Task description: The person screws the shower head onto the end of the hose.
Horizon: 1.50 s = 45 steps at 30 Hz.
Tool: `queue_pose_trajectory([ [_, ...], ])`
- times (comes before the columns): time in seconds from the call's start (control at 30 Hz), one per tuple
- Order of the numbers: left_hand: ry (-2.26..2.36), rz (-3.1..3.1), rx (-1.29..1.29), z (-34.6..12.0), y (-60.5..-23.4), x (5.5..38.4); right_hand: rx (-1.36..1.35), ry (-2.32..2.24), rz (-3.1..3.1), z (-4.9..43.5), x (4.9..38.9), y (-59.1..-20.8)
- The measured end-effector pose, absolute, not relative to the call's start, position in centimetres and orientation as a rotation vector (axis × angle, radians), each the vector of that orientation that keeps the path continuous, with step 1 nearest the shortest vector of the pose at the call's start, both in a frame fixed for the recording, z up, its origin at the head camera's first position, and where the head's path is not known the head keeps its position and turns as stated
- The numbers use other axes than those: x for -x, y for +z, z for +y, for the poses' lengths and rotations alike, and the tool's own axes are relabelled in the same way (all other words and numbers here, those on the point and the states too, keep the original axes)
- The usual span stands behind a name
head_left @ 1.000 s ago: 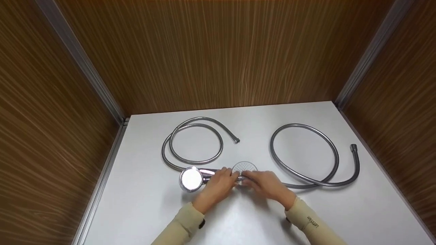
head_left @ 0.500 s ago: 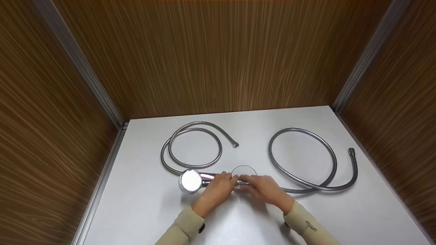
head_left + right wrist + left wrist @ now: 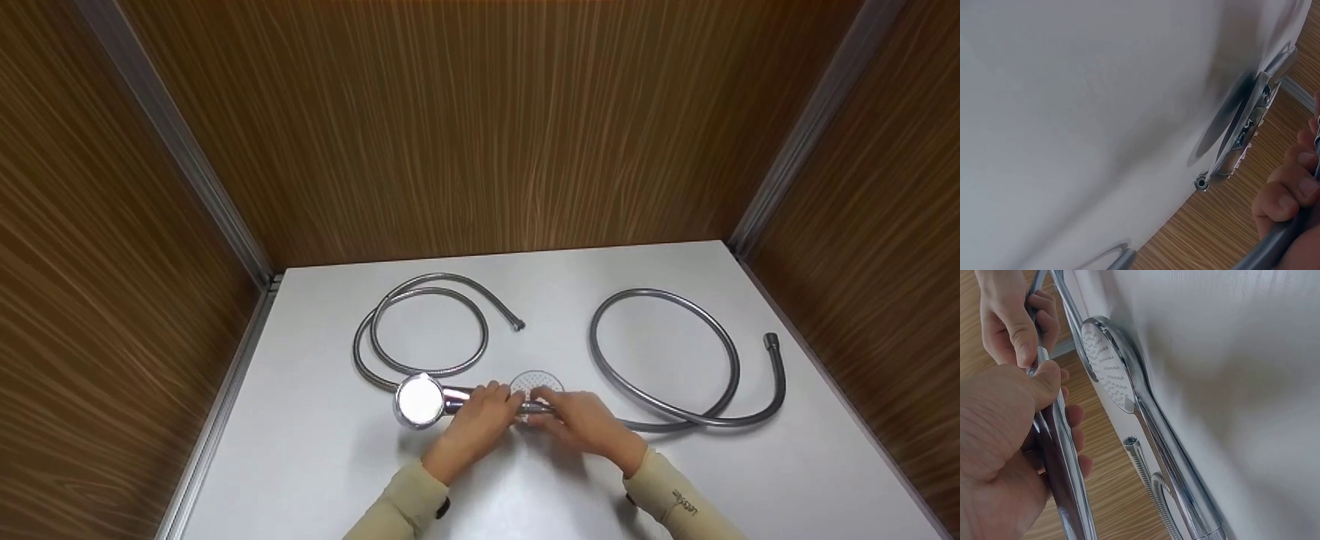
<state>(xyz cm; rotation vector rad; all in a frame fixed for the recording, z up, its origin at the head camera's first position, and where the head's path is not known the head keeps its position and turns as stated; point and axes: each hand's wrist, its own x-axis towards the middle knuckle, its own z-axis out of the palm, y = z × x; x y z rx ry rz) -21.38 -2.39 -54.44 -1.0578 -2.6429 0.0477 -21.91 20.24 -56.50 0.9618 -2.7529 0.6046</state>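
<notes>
My left hand [image 3: 480, 420] grips the chrome handle [image 3: 1064, 458] of a hand shower, whose round head [image 3: 420, 401] points left with its bright face up. The right hand [image 3: 586, 421] pinches the end of a grey shower hose [image 3: 1272, 244] at the tail of that handle; fingers hide part of the joint. In the left wrist view, both thumbs lie close to each other along the handle and hose. Just behind the hands, a second shower head [image 3: 1107, 368] with a white nozzle face lies on the table, its handle toward the left.
The grey hose [image 3: 731, 360] loops to the right, its free end fitting [image 3: 771, 341] near the table's right side. A thinner metal hose [image 3: 429, 276] is coiled at the left. Wood-grain panels [image 3: 480, 127] enclose the white table [image 3: 315, 450] at the back and sides.
The head view has tilted, so everything sits slightly lower. My right fingers have shifted around the hose end, the index finger now more raised. The left hand keeps its grip on the handle.
</notes>
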Motion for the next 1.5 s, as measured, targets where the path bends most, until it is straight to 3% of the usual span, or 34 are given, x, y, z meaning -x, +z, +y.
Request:
queue_pose_trajectory([
  [1.5,0.140,-2.528,1.069,-2.79,-54.95,21.41,-1.037,0.624,-2.532,20.39,22.08,-57.08],
])
